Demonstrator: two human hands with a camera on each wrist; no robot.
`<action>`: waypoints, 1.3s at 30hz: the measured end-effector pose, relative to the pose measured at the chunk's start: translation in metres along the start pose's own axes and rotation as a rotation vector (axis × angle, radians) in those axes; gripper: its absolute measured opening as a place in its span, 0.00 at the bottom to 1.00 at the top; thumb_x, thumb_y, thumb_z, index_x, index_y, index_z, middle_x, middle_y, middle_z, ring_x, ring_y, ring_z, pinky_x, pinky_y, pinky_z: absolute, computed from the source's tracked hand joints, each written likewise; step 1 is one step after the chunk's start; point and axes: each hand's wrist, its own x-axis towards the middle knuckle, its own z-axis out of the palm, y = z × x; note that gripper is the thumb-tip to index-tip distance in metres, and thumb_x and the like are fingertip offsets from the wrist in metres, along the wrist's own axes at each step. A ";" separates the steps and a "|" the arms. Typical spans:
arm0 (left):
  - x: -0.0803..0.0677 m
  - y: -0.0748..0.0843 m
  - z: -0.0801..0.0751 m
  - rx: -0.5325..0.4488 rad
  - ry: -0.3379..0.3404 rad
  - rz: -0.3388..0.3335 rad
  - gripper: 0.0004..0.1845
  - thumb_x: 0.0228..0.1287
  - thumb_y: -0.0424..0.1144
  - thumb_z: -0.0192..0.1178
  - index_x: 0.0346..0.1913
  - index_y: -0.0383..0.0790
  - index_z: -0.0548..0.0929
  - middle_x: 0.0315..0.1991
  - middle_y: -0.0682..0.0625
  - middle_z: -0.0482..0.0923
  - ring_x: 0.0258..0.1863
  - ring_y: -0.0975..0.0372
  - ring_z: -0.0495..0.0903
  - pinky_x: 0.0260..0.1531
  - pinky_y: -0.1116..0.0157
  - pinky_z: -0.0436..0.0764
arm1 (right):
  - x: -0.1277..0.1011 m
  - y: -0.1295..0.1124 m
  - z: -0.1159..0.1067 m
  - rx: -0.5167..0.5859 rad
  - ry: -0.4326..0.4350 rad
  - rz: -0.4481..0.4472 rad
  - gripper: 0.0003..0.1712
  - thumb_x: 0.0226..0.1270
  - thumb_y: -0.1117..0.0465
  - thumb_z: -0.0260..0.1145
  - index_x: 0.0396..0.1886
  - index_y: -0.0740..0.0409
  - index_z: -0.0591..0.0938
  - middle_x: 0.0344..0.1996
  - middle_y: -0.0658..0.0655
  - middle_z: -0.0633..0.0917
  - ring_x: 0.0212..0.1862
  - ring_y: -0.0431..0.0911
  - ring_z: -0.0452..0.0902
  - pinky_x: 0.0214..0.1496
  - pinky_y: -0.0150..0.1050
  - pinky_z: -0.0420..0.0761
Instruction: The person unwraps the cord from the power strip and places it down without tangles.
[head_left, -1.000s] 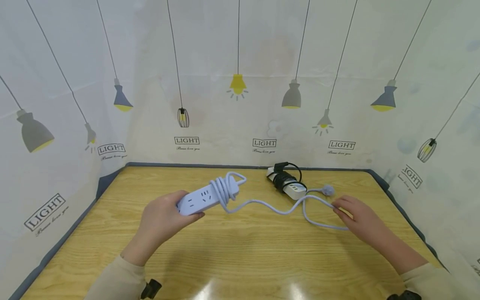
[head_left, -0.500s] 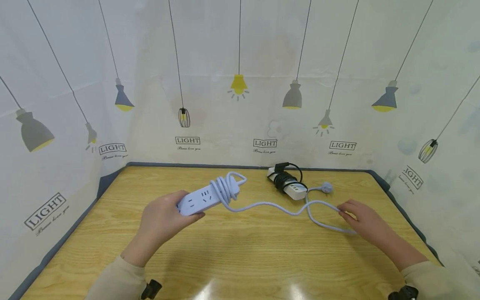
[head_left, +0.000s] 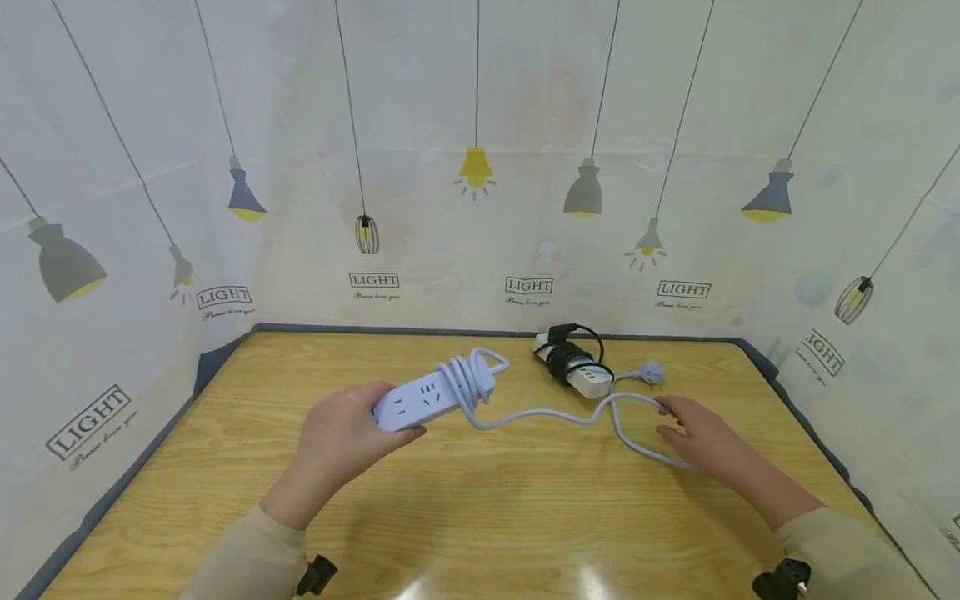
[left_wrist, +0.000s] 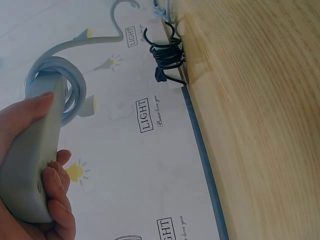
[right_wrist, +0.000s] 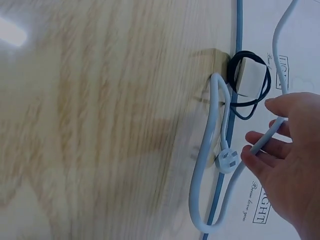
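The white strip [head_left: 435,397] is held above the tabletop [head_left: 480,517], left of its middle, by the left hand [head_left: 341,437]. The fingers curl under the near end and the thumb lies on top, so the sockets face up and the far end stays free. Around this far end the cord [head_left: 525,412] is wound in several turns, with one loop standing up; holding the strip by the other end leaves room for these turns.

From the coil the cord hangs in a slack curve to the right and lies on the wood in a loop. The right hand [head_left: 693,437] has its fingers loosely curled round the cord near the right edge, so the cord can pass through them. The plug [head_left: 651,372] lies on the tabletop just beyond this hand, toward the back edge.

A second strip [head_left: 573,367], bound with a black cord, lies near the back edge, apart from both hands. A printed curtain [head_left: 480,167] with lamps stands behind the tabletop.
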 end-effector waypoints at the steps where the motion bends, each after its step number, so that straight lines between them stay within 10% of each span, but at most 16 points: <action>1: 0.000 0.001 0.001 0.001 -0.003 -0.001 0.27 0.45 0.59 0.74 0.43 0.43 0.85 0.34 0.54 0.84 0.26 0.65 0.77 0.25 0.62 0.74 | 0.001 -0.001 0.000 0.005 -0.003 -0.001 0.27 0.71 0.65 0.60 0.64 0.76 0.67 0.56 0.74 0.73 0.57 0.68 0.70 0.53 0.60 0.73; 16: 0.006 0.012 0.008 0.006 -0.001 -0.003 0.26 0.45 0.60 0.73 0.42 0.44 0.85 0.32 0.54 0.83 0.25 0.64 0.76 0.24 0.63 0.74 | 0.001 -0.059 -0.012 -0.043 0.072 -0.126 0.28 0.71 0.61 0.61 0.66 0.68 0.68 0.63 0.70 0.70 0.65 0.68 0.61 0.62 0.64 0.62; 27: 0.009 0.024 0.007 -0.028 0.012 0.005 0.25 0.44 0.60 0.74 0.40 0.45 0.85 0.31 0.55 0.83 0.24 0.65 0.75 0.24 0.63 0.73 | -0.006 -0.119 -0.003 -0.100 0.339 -0.570 0.23 0.57 0.68 0.70 0.55 0.64 0.79 0.53 0.58 0.79 0.55 0.55 0.75 0.53 0.53 0.74; 39: 0.009 0.038 0.007 -0.038 0.010 0.006 0.26 0.43 0.59 0.75 0.40 0.44 0.85 0.29 0.56 0.82 0.22 0.66 0.74 0.22 0.64 0.71 | -0.007 -0.162 0.011 -0.001 0.290 -0.591 0.21 0.63 0.64 0.67 0.56 0.58 0.79 0.54 0.52 0.79 0.57 0.49 0.73 0.55 0.50 0.75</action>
